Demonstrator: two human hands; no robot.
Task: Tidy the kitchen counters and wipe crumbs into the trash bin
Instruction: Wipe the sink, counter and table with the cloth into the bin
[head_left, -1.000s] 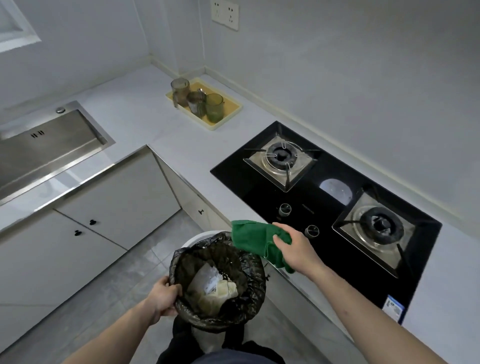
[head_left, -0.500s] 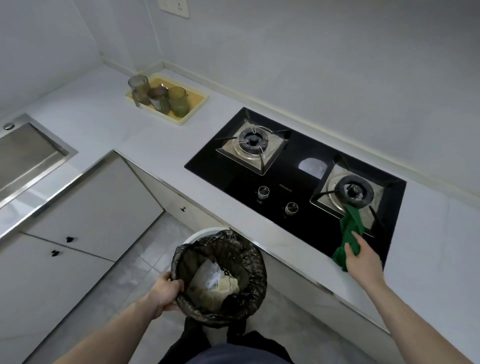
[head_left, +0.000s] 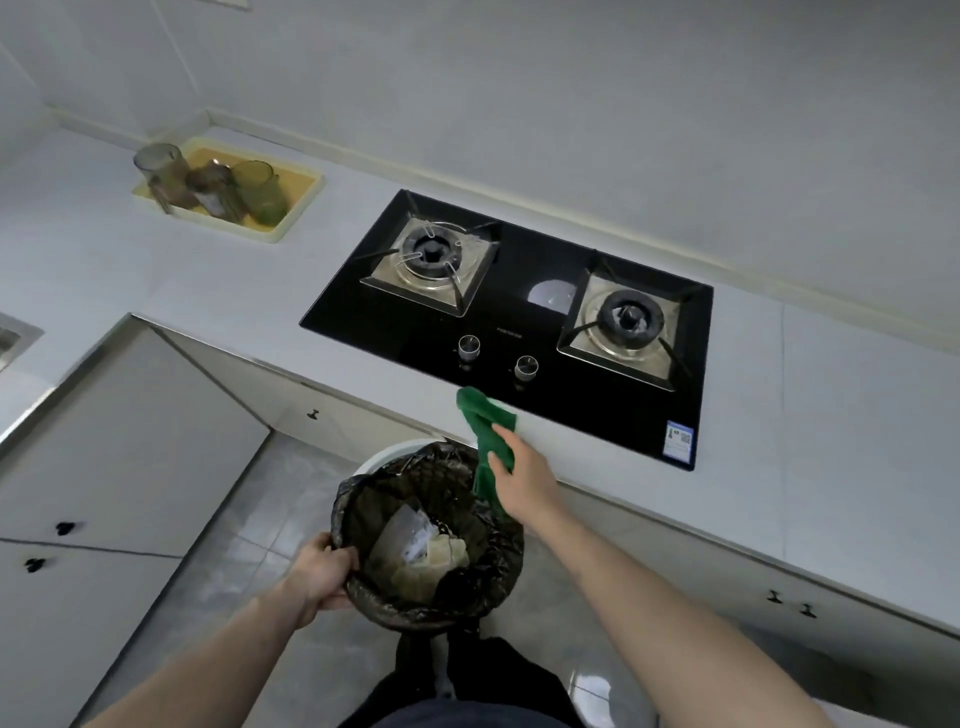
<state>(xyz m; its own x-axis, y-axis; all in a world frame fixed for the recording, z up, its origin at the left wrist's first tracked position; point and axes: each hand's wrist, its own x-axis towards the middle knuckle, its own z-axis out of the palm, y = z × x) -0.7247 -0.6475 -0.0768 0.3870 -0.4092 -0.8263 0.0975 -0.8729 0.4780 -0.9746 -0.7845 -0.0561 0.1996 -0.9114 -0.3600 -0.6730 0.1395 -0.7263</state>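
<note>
- My right hand (head_left: 524, 475) pinched a green cloth (head_left: 487, 440), thumb and fingers curled round its middle; one end stood up over the counter's front edge, just beside the hob, and the other hung down over the bin's rim.
- My left hand (head_left: 324, 574) gripped the near-left rim of the bin (head_left: 488, 582), fingers curled over the black liner.
- The bin sat below the counter (head_left: 831, 415) edge, in front of me, with pale paper scraps (head_left: 421, 548) lying in the bottom of the liner.
- Behind the cloth lay a black glass hob (head_left: 524, 270) with two burners and two knobs (head_left: 469, 347), set into the white counter.
- Far left on the counter, near the corner, a yellow tray (head_left: 298, 200) held three tinted cups (head_left: 262, 189) standing close together.
- White cabinets (head_left: 124, 441) with dark pulls ran under the counter, and grey tiles (head_left: 249, 530) covered the floor by the bin.
</note>
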